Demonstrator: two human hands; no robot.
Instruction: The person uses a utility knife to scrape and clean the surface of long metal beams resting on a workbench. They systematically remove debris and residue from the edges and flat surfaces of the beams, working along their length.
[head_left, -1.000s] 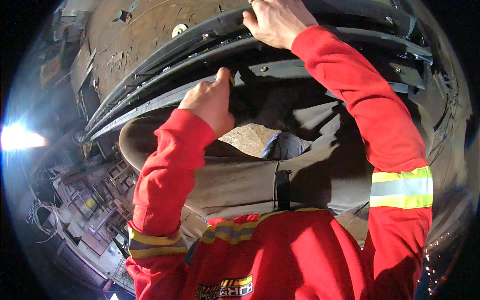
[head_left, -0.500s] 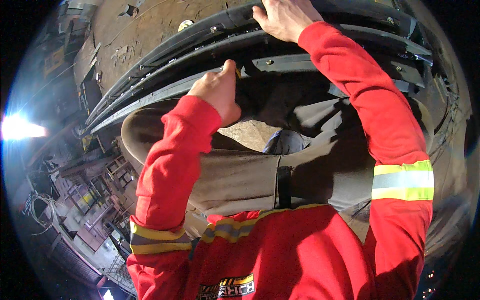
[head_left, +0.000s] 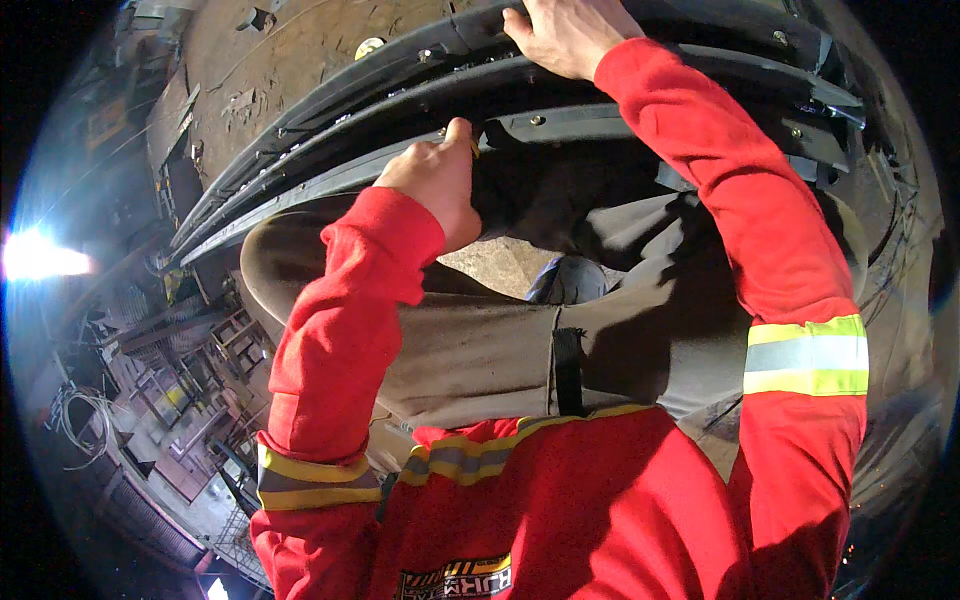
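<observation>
Several long, curved dark strips (head_left: 380, 107) with bolts along them lie side by side in front of my knees. My right hand (head_left: 572, 38) is at the farthest strip, thumb on its near side and fingers reaching over it; the fingertips are cut off by the picture's upper edge. Closer to me, my left hand (head_left: 432, 185) is closed in a fist beside the nearest strip (head_left: 575, 124). A small yellow-and-black piece (head_left: 475, 148) shows at the left hand's thumb side; the rest of what it holds is hidden by the hand and dark shadow.
My bent legs in brown trousers (head_left: 470, 345) are close behind the strips. A round pale piece (head_left: 369, 47) lies beyond them on the brown floor (head_left: 310, 60). Bright light (head_left: 45, 256) glares at far left. Coiled cable (head_left: 85, 425) and cluttered racks are at lower left.
Both hands keep their places and grips. The view has shifted only very slightly.
</observation>
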